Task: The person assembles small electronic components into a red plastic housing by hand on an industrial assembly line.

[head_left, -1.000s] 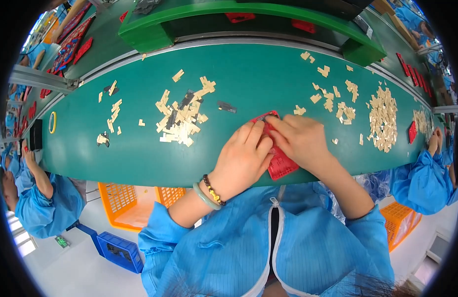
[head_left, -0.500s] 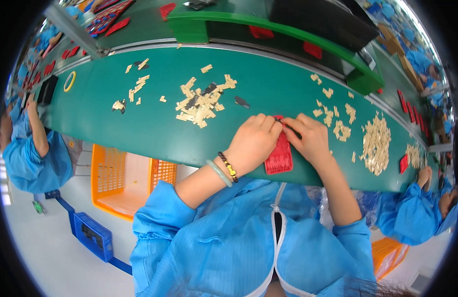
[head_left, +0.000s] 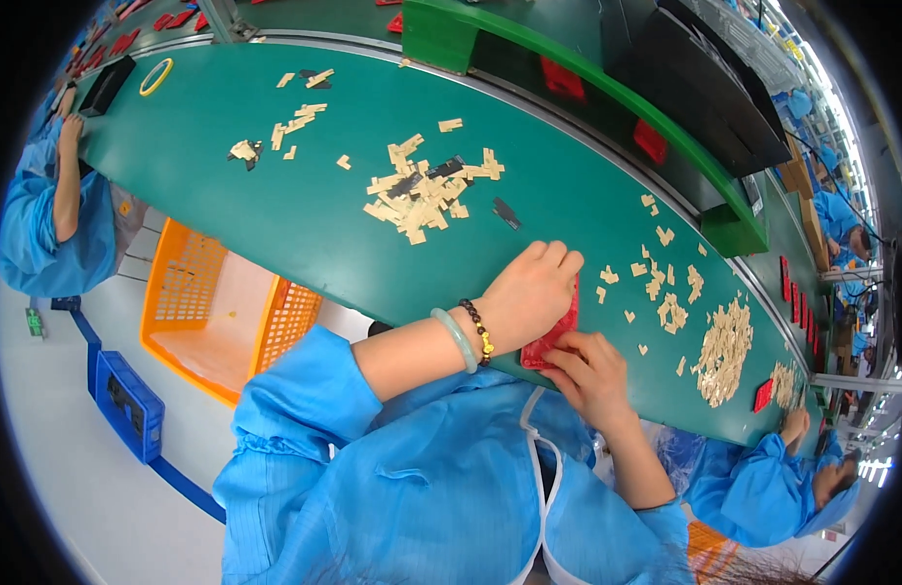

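A flat red tray [head_left: 550, 338] lies tilted on the green table's near edge, in front of my body. My left hand [head_left: 529, 297] is closed over its far part, fingers curled and hiding much of the surface. At the tray's near end, the thumb and fingers of my right hand [head_left: 589, 375] pinch the corner. Any small part under the fingertips is hidden. Beyond my left hand lies a heap of pale yellow and black flat pieces [head_left: 427, 195], with a single black piece [head_left: 507, 213] beside it.
More pale pieces [head_left: 726, 351] are piled at the right, with loose ones scattered around. A green shelf frame [head_left: 607, 49] runs along the far edge. An orange crate [head_left: 251, 341] stands below at the left. Co-workers in blue sit at both sides.
My view has turned, so the table appears tilted. My right hand has moved from the tray's far end to its near end. My left hand stays over the tray.
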The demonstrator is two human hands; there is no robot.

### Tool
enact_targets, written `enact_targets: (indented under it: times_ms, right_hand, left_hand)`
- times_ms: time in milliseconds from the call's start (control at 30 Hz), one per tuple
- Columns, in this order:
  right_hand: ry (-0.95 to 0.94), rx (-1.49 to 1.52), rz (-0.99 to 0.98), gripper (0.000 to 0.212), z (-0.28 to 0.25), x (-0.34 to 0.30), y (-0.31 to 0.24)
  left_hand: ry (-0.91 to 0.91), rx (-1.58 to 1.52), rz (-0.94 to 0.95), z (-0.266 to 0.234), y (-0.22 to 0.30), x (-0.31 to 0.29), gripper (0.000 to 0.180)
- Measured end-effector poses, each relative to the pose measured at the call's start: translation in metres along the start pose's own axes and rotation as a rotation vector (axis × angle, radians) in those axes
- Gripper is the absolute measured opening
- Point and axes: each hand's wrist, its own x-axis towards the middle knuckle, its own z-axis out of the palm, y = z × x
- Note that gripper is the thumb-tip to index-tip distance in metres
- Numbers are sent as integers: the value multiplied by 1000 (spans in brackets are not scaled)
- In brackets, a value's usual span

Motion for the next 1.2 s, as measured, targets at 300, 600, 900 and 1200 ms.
enact_targets:
  times_ms: [300,600,900,1200]
  right_hand:
    - [6,-92,-105,31,3,-5,9]
    - [293,-374,263,44,-7,154,171]
    - [32,-252,185,46,-12,117,129]
    - [40,-220,60,29,-2,102,80]
  left_hand:
    - [-95,-80,41,-5,-18,0,26]
    - [33,-29,-128,-32,-84,-16,47]
    - [-297,-313,191,-66,-51,-77,43]
    - [-16,-474,410,-45,-40,-92,22]
